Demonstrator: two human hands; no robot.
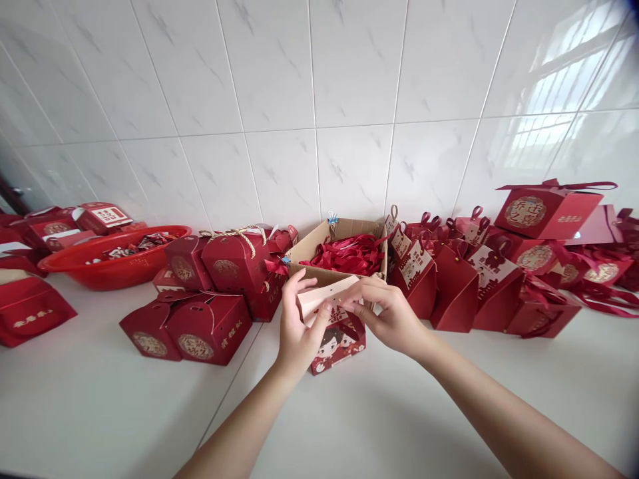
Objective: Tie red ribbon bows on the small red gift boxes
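A small red gift box [337, 342] with a cartoon couple printed on its front stands on the white counter [379, 412]. Its pale top flap [319, 297] is raised. My left hand [298, 326] grips the flap's left end, thumb over its front. My right hand [389, 313] pinches the flap's right end from the other side. Both hands hold the box over the counter's middle, just in front of an open cardboard carton [312, 247] filled with red ribbons [349, 254].
Folded red gift boxes [192, 326] lie to the left, some with rope handles [239, 234]. A red basin [112, 259] holding wrapped items sits far left. Many ribboned red boxes [492, 283] crowd the right. A tiled wall [319, 100] rises behind.
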